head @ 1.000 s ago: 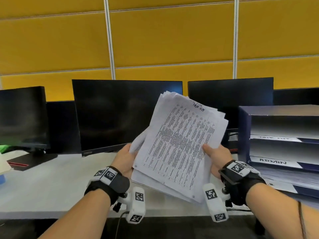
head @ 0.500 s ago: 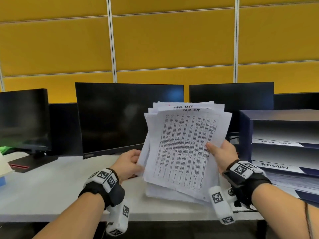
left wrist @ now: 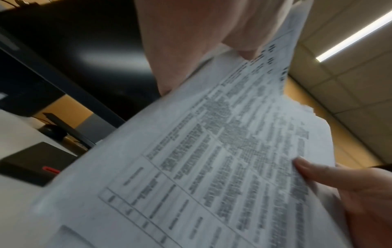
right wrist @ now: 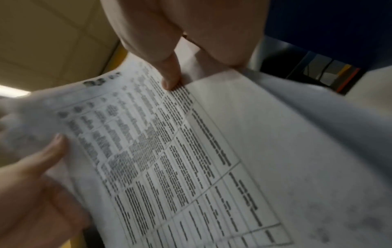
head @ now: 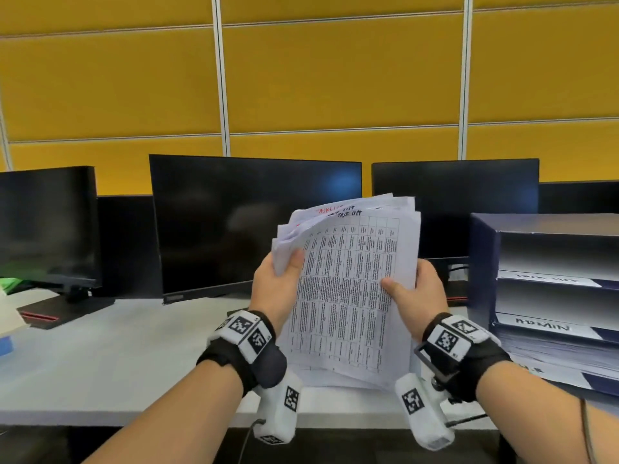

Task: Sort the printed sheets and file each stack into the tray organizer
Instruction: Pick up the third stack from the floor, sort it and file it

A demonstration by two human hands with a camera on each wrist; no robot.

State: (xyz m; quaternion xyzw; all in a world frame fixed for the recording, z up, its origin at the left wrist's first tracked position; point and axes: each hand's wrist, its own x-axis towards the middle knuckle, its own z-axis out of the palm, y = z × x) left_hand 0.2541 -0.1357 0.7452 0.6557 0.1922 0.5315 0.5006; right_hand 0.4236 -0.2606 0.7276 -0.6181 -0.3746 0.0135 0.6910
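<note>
A stack of printed sheets with table text stands nearly upright above the desk, its top sheets fanned and curling at the upper left. My left hand grips its left edge, thumb on the front. Along the right edge, my right hand pinches the stack with its thumb on the printed face. The same stack of sheets fills the left wrist view, and the stack fills the right wrist view too. The dark blue tray organizer stands at the right, with shelves labelled, one ADMIN, and paper lying in its lower shelves.
Three dark monitors line the back of the white desk under a yellow panelled wall. A blue item and something green sit at the far left edge. A cable hangs below my right wrist.
The stack has swung from a rightward tilt to nearly upright and risen slightly. My left hand moved up its left edge, and the top sheets now curl and fan apart there.
</note>
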